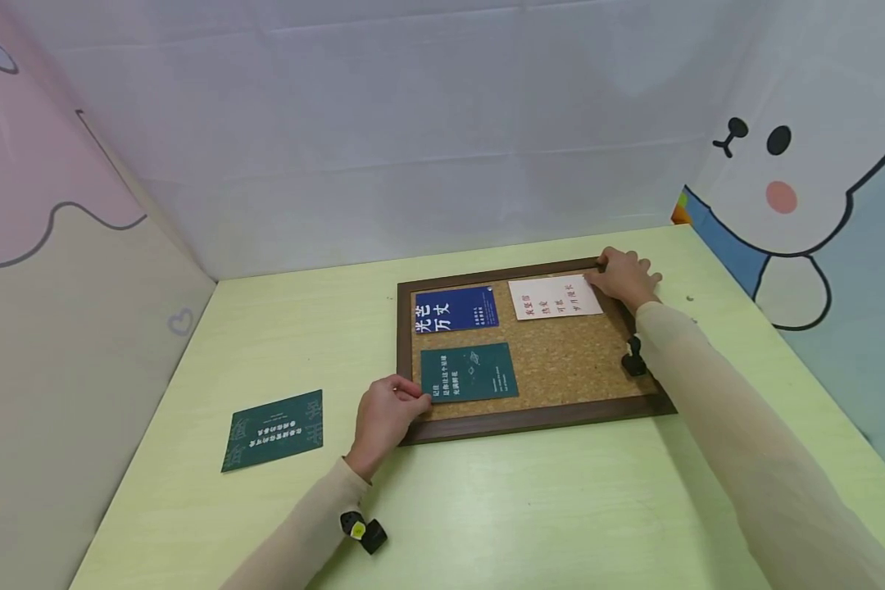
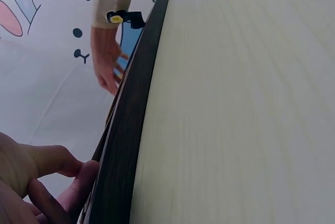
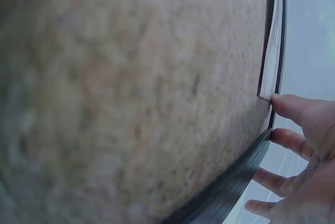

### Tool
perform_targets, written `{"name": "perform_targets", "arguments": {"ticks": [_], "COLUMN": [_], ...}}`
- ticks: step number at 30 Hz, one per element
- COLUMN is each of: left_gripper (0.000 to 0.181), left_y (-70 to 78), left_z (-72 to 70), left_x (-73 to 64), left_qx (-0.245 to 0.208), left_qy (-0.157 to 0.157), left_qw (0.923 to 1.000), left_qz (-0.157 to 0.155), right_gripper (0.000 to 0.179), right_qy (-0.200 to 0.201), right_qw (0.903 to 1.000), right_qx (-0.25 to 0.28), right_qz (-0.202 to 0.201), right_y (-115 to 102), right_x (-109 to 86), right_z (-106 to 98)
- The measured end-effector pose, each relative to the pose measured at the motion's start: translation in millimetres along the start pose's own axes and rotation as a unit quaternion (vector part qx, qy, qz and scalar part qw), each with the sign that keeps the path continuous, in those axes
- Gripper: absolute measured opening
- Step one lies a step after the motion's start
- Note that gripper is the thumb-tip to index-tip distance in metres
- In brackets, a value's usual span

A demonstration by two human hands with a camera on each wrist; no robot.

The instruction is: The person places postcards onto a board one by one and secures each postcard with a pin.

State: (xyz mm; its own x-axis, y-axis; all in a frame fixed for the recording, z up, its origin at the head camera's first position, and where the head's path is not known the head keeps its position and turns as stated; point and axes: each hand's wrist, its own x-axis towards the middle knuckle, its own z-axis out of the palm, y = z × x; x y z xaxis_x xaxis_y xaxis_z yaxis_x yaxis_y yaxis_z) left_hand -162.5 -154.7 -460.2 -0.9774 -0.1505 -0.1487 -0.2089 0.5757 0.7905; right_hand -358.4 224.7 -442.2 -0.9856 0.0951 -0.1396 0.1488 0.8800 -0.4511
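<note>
A corkboard (image 1: 568, 365) in a dark brown wooden frame lies on the table. My left hand (image 1: 387, 422) pinches the lower left corner of a dark green postcard (image 1: 479, 373) with a planet drawing, which lies over the board's lower left. In the left wrist view, thumb and index finger (image 2: 57, 160) meet close above the frame. At the board's upper right corner, my right hand (image 1: 625, 279) has its fingers spread over the frame. Its thumb (image 3: 289, 104) touches the corner of a white postcard (image 1: 555, 297) with red writing. A blue postcard (image 1: 457, 310) lies at the board's upper left.
Another dark green postcard (image 1: 273, 430) lies on the pale yellow-green table (image 1: 487, 508), left of the board. White cloth (image 1: 413, 147) hangs behind the table, and printed cartoon cloths (image 1: 796, 270) stand at both sides. Each sleeve carries a small black camera (image 1: 361, 531).
</note>
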Motion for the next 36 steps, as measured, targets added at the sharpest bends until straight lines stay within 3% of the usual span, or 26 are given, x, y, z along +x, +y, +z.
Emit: {"name": "perform_targets", "arguments": {"ticks": [9, 13, 16, 18, 20, 23, 25, 29, 36], "left_gripper": [0.015, 0.016, 0.025, 0.037, 0.05, 0.063, 0.067, 0.067, 0.066], "left_y": [1.9, 6.0, 11.0, 14.4, 16.7, 17.5, 16.7, 14.6, 14.2], "left_z": [-2.5, -7.1, -11.1, -13.2, -15.3, -16.9, -17.7, -18.9, -19.8], "left_x": [0.2, 4.9, 13.4, 20.4, 27.4, 36.0, 39.6, 42.5, 42.3], "left_qx": [0.044, 0.072, 0.147, 0.206, 0.26, 0.308, 0.33, 0.351, 0.353], "left_qy": [-0.007, 0.005, 0.008, -0.005, -0.027, -0.077, -0.105, -0.137, -0.146], "left_qw": [0.999, 0.9959, 0.9799, 0.9603, 0.9362, 0.9101, 0.8982, 0.8891, 0.8885], "left_qz": [0.007, 0.055, 0.135, 0.188, 0.235, 0.266, 0.271, 0.26, 0.255], "right_gripper": [0.045, 0.044, 0.044, 0.044, 0.044, 0.044, 0.045, 0.045, 0.044], "right_qy": [-0.003, -0.002, 0.0, 0.002, 0.002, 0.001, 0.0, -0.002, 0.0], "right_qw": [1.0, 1.0, 0.9999, 0.9999, 0.9999, 0.9999, 0.9999, 1.0, 1.0], "right_qx": [-0.002, -0.004, -0.005, -0.006, -0.007, -0.008, -0.007, -0.004, -0.005], "right_qz": [0.005, 0.007, 0.009, 0.01, 0.011, 0.011, 0.01, 0.007, 0.007], "right_y": [1.0, 1.0, 0.9, 0.7, 0.3, 0.4, 0.2, -0.4, -1.6], "right_x": [-0.1, 0.3, 0.5, 0.5, 0.4, 0.0, -0.4, -1.2, -2.4], "right_z": [1.3, 0.8, 0.1, 0.0, 0.4, 1.4, 1.9, 1.7, -1.2]}}
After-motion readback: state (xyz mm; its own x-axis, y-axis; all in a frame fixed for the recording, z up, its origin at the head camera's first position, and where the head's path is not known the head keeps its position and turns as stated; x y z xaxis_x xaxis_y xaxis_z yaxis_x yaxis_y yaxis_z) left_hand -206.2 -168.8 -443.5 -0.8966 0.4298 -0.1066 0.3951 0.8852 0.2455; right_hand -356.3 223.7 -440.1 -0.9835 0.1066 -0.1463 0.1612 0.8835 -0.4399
